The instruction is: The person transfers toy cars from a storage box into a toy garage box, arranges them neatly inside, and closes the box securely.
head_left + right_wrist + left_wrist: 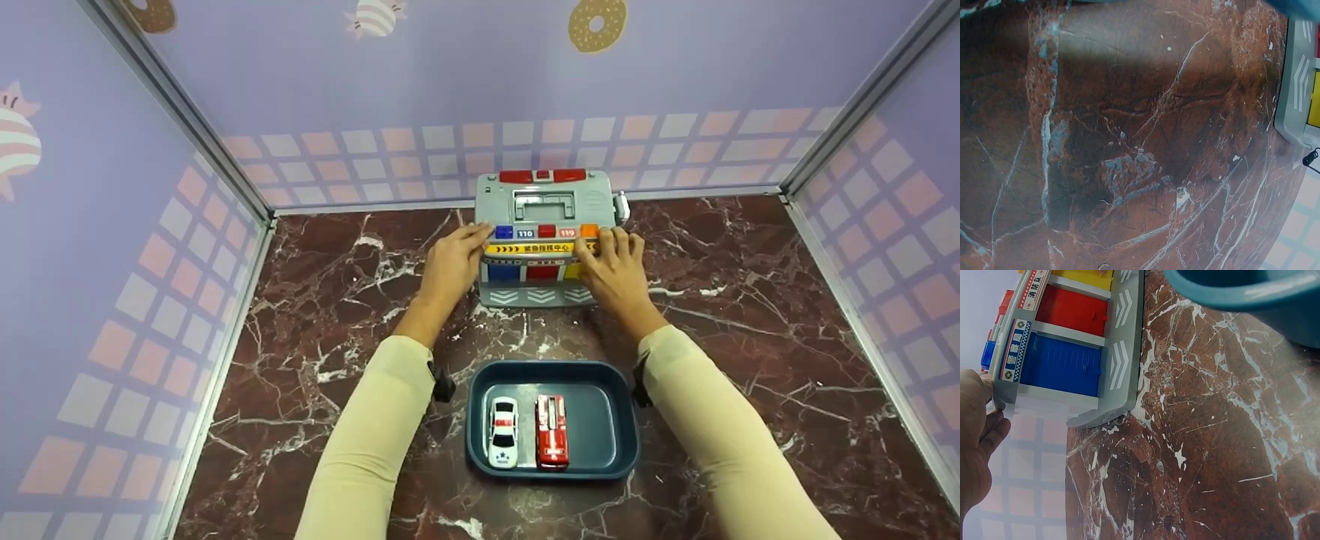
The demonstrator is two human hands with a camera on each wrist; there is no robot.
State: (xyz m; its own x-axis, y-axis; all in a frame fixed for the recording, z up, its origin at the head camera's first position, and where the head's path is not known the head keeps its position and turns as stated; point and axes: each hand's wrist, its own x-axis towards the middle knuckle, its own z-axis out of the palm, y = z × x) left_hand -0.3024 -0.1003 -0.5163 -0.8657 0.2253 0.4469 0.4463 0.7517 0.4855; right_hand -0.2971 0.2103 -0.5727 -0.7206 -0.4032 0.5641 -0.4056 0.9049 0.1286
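Observation:
A grey toy garage (541,250) stands against the back wall in the head view, with a carry handle on top and blue, red and yellow doors in front. My left hand (454,262) grips its upper left edge. In the left wrist view, that hand's fingers bend round the corner beside the blue door (1061,365). My right hand (619,270) holds the upper right front edge, thumb on the front and fingers over the top. The right wrist view does not show this hand, only the garage's grey ramp (1294,90) at the right border.
A dark blue tray (600,427) lies between my forearms, in front of the garage. Inside it are a white toy police car (503,433) and a red toy fire truck (552,433). Patterned panels enclose the marbled tabletop (330,315) at the back and sides.

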